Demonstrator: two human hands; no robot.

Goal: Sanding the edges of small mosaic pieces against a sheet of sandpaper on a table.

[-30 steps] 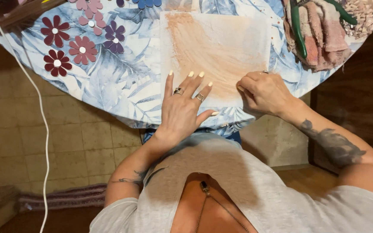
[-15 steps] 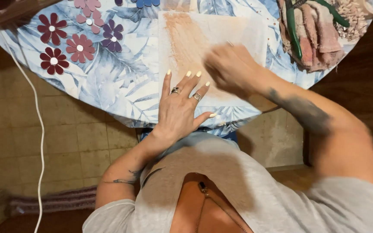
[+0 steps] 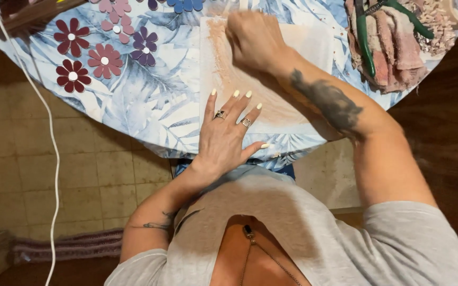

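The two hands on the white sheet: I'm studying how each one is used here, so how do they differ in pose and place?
The left hand lies flat with fingers spread on the near edge of the white sheet; the right hand is curled into a loose fist at its far end. The left hand wears rings; none show on the right. The left rests on a pale part, the right on the orange-brown smear. Both press on the same sheet.

Flower cutouts, green pliers on pink rags, white cable.
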